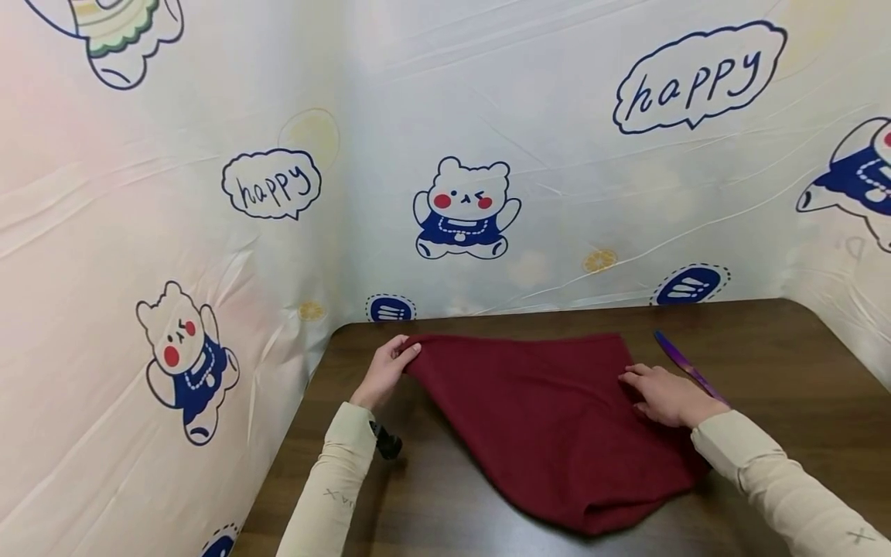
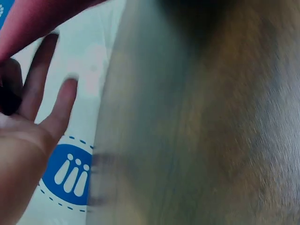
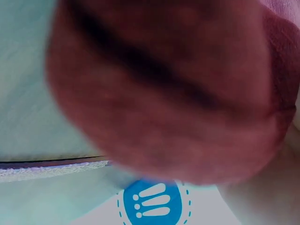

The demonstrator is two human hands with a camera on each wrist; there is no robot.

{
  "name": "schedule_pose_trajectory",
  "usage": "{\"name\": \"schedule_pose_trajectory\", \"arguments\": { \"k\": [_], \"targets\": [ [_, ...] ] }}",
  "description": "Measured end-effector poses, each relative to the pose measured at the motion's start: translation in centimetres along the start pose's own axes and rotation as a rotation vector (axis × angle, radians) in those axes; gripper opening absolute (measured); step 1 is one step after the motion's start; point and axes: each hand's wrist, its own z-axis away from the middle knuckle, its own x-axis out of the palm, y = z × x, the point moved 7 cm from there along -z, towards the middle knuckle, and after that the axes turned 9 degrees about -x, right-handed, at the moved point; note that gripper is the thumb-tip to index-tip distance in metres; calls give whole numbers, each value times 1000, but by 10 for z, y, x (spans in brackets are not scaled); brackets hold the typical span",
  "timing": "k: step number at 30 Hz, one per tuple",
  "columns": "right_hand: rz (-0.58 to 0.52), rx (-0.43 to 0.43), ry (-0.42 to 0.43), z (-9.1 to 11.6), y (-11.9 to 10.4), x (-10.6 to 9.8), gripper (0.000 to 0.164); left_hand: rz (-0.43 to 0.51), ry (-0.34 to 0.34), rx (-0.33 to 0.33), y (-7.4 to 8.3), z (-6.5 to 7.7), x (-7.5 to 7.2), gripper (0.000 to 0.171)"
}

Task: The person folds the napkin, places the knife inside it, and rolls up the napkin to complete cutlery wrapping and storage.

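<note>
Cloth (image 1: 529, 418), dark red, spreads over the middle of a brown table (image 1: 800, 348), its long axis slanting from far left to near right. I see the left hand (image 1: 386, 371) pinching its left-pointing corner; the right hand (image 1: 664, 394) touches its right edge, whether gripping I cannot tell.

Brown table (image 1: 786, 363) — purple-blue utensil (image 1: 685, 366) on it, bear-print backdrop (image 1: 557, 155)

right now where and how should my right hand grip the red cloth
Probably pinch the red cloth by its far right corner, coming from the right: it forms a point just beyond your right hand, while your left hand holds the far left corner.
</note>
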Motion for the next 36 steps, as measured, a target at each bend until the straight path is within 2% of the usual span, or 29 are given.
{"name": "schedule_pose_trajectory", "arguments": {
  "k": [3, 4, 8, 11, 13, 16, 19, 21, 23, 25, 27, 29, 31, 33, 35, 36],
  "targets": [
    [14, 1, -13, -2, 2, 0, 44, 104, -28, -58, -3, -1, 2, 28],
    [22, 2, -12, -3, 3, 0, 43, 112, -32, -82, -4, -1, 4, 29],
    [36, 25, -3, -3, 7, 1, 29, 50, -34, -191, -11, 1, 6, 39],
    [20, 26, 3, -1, 9, 1, 15, 90, -73, -261, -17, 3, 7, 45],
    [-18, 25, 11, 1, 10, 1, 12, 217, -150, -262, -16, 5, 9, 42],
    [-59, 31, 44, 3, 14, -3, 10, 412, -342, -207, -7, 14, 14, 31],
    [-95, 51, 92, 4, 18, -11, 8, 495, -516, -136, 5, 26, 20, 33],
    [-115, 52, 130, 4, 20, -17, 9, 509, -561, -103, 10, 31, 23, 32],
    [-136, 57, 165, 3, 22, -23, 9, 520, -559, -89, 13, 33, 23, 30],
    [-143, 61, 212, 4, 23, -30, 9, 504, -511, -84, 13, 32, 22, 26],
    [-121, 76, 287, 6, 25, -41, 7, 440, -415, -76, 11, 26, 17, 21],
    [-84, 104, 412, 12, 27, -57, 7, 337, -269, -69, 11, 19, 10, 17],
    [-42, 144, 578, 21, 30, -74, 9, 244, -87, -62, 15, 13, 0, 19],
    [-17, 186, 736, 30, 32, -89, 12, 210, 97, -50, 26, 12, -10, 24],
    [-18, 237, 816, 36, 36, -98, 15, 224, 210, -35, 38, 12, -16, 30],
    [-22, 265, 809, 37, 39, -98, 18, 254, 228, -35, 42, 11, -17, 35]
  ]
}}
